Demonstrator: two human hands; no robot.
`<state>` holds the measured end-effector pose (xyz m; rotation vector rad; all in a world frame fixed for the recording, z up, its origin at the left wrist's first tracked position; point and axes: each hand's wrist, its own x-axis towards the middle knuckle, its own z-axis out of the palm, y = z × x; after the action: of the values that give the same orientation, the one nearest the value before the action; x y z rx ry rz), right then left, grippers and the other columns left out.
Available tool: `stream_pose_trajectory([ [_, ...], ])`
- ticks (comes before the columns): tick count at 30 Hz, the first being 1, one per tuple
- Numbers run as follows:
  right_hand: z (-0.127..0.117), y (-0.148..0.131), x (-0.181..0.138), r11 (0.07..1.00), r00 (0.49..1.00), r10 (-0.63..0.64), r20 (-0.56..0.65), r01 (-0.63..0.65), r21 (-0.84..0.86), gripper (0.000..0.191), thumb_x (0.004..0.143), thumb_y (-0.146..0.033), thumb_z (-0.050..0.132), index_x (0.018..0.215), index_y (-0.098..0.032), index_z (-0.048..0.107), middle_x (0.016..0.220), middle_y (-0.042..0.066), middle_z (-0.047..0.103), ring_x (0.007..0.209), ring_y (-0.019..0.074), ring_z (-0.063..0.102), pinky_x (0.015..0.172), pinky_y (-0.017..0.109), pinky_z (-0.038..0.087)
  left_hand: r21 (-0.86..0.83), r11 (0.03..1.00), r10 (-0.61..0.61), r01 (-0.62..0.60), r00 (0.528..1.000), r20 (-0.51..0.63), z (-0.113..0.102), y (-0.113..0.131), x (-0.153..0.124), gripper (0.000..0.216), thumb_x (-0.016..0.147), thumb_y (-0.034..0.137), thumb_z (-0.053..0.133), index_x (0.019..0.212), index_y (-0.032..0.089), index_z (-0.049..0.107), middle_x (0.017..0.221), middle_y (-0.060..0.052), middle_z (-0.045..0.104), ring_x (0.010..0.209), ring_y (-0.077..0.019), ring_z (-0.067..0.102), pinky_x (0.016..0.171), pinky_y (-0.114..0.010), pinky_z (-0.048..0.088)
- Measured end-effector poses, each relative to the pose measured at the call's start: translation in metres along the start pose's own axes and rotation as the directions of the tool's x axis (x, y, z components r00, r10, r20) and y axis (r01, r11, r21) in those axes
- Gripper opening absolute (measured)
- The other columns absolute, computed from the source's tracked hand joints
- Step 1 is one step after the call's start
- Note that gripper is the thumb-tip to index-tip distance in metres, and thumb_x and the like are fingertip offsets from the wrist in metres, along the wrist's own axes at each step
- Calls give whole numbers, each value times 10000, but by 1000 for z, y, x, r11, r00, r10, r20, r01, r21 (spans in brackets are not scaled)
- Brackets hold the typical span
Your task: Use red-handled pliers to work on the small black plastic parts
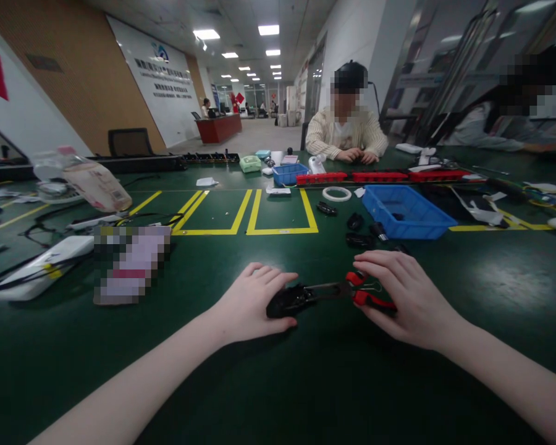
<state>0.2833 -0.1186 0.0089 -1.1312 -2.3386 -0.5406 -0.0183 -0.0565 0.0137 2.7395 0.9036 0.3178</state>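
On the green table [278,383], a blue bin [417,230] stands beyond the 2 bare hands: the right hand [412,300] is curled at the spread red handles of the pliers [328,290], the left hand [248,303] clasping a smaller black part [290,301] between thumb and fingers. The pliers bridge the gap between the hands, long axis running nearly level from side to side, nose pointing left at the black part.

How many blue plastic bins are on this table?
2: a larger blue bin beyond the right hand, and a smaller blue bin farther back, to its left. Others could be hidden behind things.
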Motion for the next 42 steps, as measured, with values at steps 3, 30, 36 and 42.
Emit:
stream_pose_trajectory([
  [3,4,2,-2,1000,1000,-17,13,17,-6,431,864,-309,573,1271,-178,516,1261,157,625,1133,296,596,921,464,478,-10,999,-39,39,999,6,-3,1,-1,712,801,475,765,1386,189,478,1002,-24,678,969,-243,629,983,-457,372],
  [30,8,3,-2,989,996,61,71,-70,132,398,909,-476,594,1173,-181,567,1089,119,679,993,248,660,825,393,553,-20,994,108,-109,992,-69,3,-6,6,889,761,665,727,1433,161,435,1385,-148,528,1206,-331,530,966,-450,448],
  [36,11,2,-4,986,995,23,93,-38,165,385,922,-470,573,1170,-177,544,1093,121,688,977,244,665,816,383,543,-123,990,80,-73,995,55,10,-5,13,754,831,554,726,1416,166,453,1347,-115,561,1218,-295,526,1022,-449,445],
  [42,13,1,-5,973,990,51,132,-80,218,359,917,-468,578,1136,-184,554,1005,92,682,905,229,648,761,363,527,-98,992,79,-74,996,41,11,-5,14,827,792,610,738,1418,160,438,1261,-120,572,1118,-295,544,948,-440,481],
])
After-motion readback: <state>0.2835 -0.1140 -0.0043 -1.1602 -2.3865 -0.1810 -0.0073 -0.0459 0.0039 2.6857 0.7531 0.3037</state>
